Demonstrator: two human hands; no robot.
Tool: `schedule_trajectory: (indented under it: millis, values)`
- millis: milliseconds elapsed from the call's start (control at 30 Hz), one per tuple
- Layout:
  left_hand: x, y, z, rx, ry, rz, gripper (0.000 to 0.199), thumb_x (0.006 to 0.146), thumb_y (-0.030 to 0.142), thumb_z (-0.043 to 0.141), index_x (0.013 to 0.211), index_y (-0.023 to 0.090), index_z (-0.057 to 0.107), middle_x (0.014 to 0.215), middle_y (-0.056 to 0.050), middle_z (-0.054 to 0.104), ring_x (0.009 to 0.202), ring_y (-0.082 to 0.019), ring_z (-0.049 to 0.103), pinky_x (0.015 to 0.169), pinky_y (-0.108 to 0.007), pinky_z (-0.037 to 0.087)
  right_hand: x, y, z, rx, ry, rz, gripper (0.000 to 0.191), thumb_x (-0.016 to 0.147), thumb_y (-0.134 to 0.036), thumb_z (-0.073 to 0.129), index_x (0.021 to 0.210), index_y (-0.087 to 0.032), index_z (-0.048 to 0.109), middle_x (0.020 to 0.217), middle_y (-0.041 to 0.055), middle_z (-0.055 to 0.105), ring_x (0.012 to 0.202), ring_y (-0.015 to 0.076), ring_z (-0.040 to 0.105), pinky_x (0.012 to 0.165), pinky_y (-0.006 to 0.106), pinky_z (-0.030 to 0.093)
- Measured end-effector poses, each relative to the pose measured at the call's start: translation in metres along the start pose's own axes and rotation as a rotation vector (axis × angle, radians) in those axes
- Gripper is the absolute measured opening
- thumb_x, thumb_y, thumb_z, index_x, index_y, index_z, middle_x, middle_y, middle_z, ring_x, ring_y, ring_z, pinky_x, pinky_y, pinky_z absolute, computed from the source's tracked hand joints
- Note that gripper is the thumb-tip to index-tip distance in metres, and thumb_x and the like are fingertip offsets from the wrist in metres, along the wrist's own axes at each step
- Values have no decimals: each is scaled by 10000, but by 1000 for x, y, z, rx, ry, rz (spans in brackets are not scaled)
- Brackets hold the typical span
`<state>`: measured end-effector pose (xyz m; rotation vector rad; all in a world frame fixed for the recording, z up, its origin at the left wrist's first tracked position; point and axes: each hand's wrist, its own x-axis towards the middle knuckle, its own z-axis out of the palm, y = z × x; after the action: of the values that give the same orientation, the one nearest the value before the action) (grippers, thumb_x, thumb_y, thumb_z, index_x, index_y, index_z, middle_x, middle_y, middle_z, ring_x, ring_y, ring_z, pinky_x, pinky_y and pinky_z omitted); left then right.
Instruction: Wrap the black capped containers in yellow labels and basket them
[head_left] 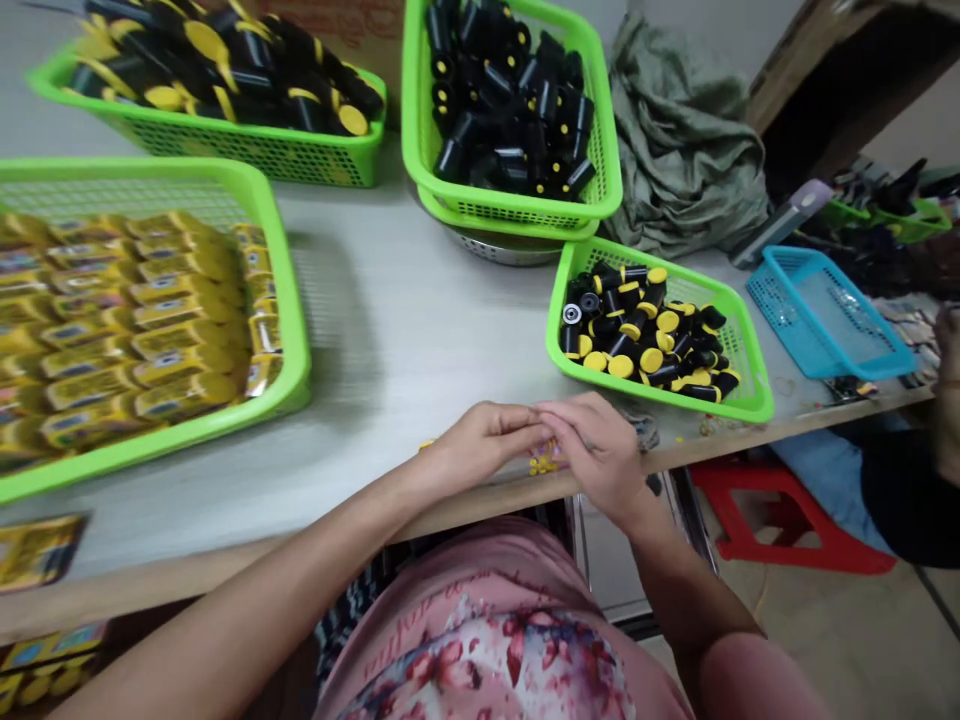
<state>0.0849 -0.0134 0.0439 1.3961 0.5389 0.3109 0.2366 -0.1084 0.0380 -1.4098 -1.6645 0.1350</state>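
Note:
My left hand [487, 447] and my right hand [596, 452] meet above the front edge of the pale table [405, 310], their fingers close together. A few small yellow pieces [544, 460] lie just below the fingertips, partly hidden by them. I cannot tell whether either hand holds something. Up and to the right stands a green plastic basket [667, 392] of black cylinders with yellow caps. To the left, a larger green basket [289, 300] holds rows of yellow packets.
Two more green baskets [607, 130] of black-and-yellow parts stand at the back, one on a metal bowl [510, 250]. A blue basket [825, 320] and crumpled grey-green sacking [682, 150] lie right. A co-worker's arm [946, 400] shows at the right edge, beyond a red stool [787, 520].

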Motion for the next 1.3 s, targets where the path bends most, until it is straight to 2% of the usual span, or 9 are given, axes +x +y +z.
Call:
schedule_trajectory:
  millis: [167, 267, 400, 500, 633, 733, 867, 1100, 1300]
  values:
    - [-27, -11, -24, -77, 278, -85, 237, 718, 430, 754, 722, 196, 794, 650, -25, 728, 528, -136, 576, 543, -241, 483, 39, 6, -3, -78, -75, -128, 247, 968, -267, 567, 1174, -207, 691, 931, 61, 739, 839, 174, 675, 797, 321, 559]
    - [-43, -25, -38, -173, 402, -107, 216, 629, 410, 838, 679, 203, 801, 679, -50, 758, 502, -129, 577, 479, -219, 465, 81, 41, -35, -389, 57, 44, 236, 947, -294, 574, 1107, -185, 710, 1022, 95, 745, 907, 217, 678, 871, 379, 534]
    - [-57, -43, -44, -349, 486, -127, 254, 576, 420, 892, 718, 225, 816, 824, -70, 804, 670, -177, 703, 620, -235, 566, 137, 90, -64, -857, -148, 420, 333, 865, -289, 644, 1158, -137, 691, 1089, 163, 731, 1027, 319, 656, 910, 455, 500]
    - [-63, -51, -41, -450, 523, -107, 342, 575, 495, 891, 787, 235, 826, 929, -75, 810, 780, -199, 743, 790, -276, 588, 155, 109, -61, -1059, -310, 485, 410, 877, -356, 620, 1214, -128, 673, 1120, 211, 698, 1120, 366, 612, 895, 462, 483]
    - [-68, -54, -41, -510, 550, -64, 346, 600, 505, 875, 782, 216, 823, 892, -78, 810, 767, -198, 745, 830, -302, 582, 158, 110, -52, -1146, -346, 504, 399, 879, -366, 605, 1161, -105, 711, 1029, 241, 698, 1130, 414, 597, 894, 521, 468]
    - [-72, -53, -44, -521, 568, -41, 248, 568, 384, 902, 710, 203, 808, 800, -64, 804, 722, -187, 731, 778, -293, 580, 153, 95, -52, -988, -164, 395, 342, 874, -302, 600, 1125, -106, 722, 1067, 221, 708, 1106, 384, 618, 947, 543, 457]
    - [-74, -49, -45, -557, 536, -9, 193, 583, 298, 887, 729, 197, 811, 840, -67, 809, 812, -211, 747, 840, -318, 574, 130, 44, -35, -362, 234, 252, 331, 833, -407, 683, 1070, -180, 722, 1012, 114, 727, 861, 232, 667, 875, 446, 532]
    - [-73, -44, -44, -665, 547, 14, 268, 574, 266, 908, 819, 204, 820, 915, -71, 811, 864, -227, 757, 929, -362, 559, 80, -18, 43, 632, -281, 635, 311, 765, -466, 781, 963, -229, 752, 845, 9, 735, 708, 135, 672, 705, 318, 590]
    - [-73, -45, -46, -704, 564, 13, 297, 555, 263, 921, 829, 214, 819, 900, -66, 812, 807, -209, 755, 936, -366, 548, 72, -18, 66, 730, -316, 692, 324, 753, -482, 783, 930, -213, 752, 846, 8, 735, 677, 111, 642, 676, 288, 579]
